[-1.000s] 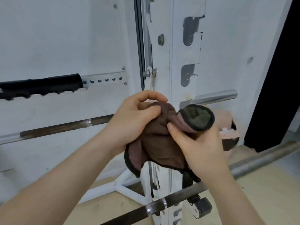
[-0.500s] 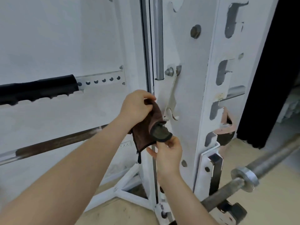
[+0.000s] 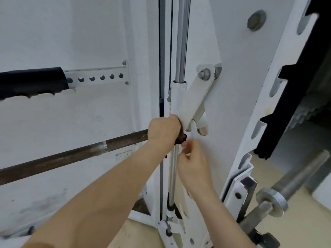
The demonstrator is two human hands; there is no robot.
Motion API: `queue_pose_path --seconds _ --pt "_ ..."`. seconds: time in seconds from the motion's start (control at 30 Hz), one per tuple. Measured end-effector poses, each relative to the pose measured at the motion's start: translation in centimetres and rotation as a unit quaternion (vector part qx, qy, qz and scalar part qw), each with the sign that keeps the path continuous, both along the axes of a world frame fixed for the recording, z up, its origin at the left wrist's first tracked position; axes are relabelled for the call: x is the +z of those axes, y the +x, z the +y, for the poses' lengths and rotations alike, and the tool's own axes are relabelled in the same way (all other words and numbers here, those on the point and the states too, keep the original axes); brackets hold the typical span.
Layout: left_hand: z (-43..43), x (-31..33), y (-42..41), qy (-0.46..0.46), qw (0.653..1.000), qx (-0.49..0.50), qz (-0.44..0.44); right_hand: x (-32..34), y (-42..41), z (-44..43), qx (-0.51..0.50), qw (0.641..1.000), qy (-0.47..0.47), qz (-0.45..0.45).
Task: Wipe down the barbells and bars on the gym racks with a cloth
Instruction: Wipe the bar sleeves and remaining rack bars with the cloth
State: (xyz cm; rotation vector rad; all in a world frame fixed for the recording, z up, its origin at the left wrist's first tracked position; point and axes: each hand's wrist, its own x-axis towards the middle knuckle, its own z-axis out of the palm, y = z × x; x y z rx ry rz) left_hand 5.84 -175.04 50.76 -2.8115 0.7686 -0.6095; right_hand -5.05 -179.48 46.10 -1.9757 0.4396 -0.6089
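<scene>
The cloth (image 3: 181,137) is bunched inside my left hand (image 3: 163,130), with only a dark brown fold poking out under my fist. That hand is closed round the cloth and, through it, round the chrome guide rod (image 3: 171,176), the vertical bar that I take as my marker here. My grip sits on the rod just below the white hook arm (image 3: 192,102) that slants down from its bolt.

My right hand (image 3: 193,163) is just right of the rod and a little below the cloth, with its fingers curled toward the loose fold. The fingertips are blurred, so I cannot tell whether they pinch the cloth or merely come near it.

Left of the rod, the brown barbell shaft (image 3: 71,156) runs away from my fist, dull and streaked with pale patches. Higher on that side is the black padded bar (image 3: 30,81). Right of the rod stands the white rack upright (image 3: 232,86), and beyond it, low down, the grey barbell sleeve (image 3: 297,176) with its collar (image 3: 272,201).

As I judge it, I am only placing the cloth for a stroke along the rod. Nothing shows which lengths are already clean, and the shaft's streaks suggest that it needs a pass. The rod above and below my grip, the shaft and the sleeve all look left to do.
</scene>
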Motion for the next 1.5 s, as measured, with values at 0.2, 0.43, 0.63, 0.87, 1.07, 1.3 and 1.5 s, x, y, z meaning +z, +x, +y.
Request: queue_pose_path --seconds 0.2,0.43,0.63,0.87,1.07,1.3,1.5 --pt "3.8 -0.3 -0.6 0.000 0.999 0.025 -0.029 3.1 3.5 0.1 0.072 0.967 -0.206 -0.128" --pt "9.6 -1.3 -0.9 0.033 0.994 0.011 -0.102 2.5 6.7 -0.3 0.128 0.918 -0.367 -0.079" --pt "14.2 -1.7 -1.6 -0.022 0.986 -0.101 -0.129 1.3 6.3 0.8 0.117 0.941 -0.267 -0.173" --pt "11.9 0.3 -3.1 -0.281 0.941 -0.177 0.061 -0.5 5.0 2.5 -0.061 0.986 0.081 -0.131" --pt "10.9 1.2 -3.2 -0.399 0.858 -0.179 0.268 1.2 5.9 3.4 0.089 0.804 0.583 -0.077" --pt "14.5 2.1 -3.5 -0.215 0.966 -0.131 0.051 4.1 10.5 7.1 -0.058 0.766 0.620 -0.156" --pt "21.5 0.1 -3.4 -0.110 0.994 0.003 0.029 3.2 9.6 15.1 -0.020 0.762 0.633 -0.135"
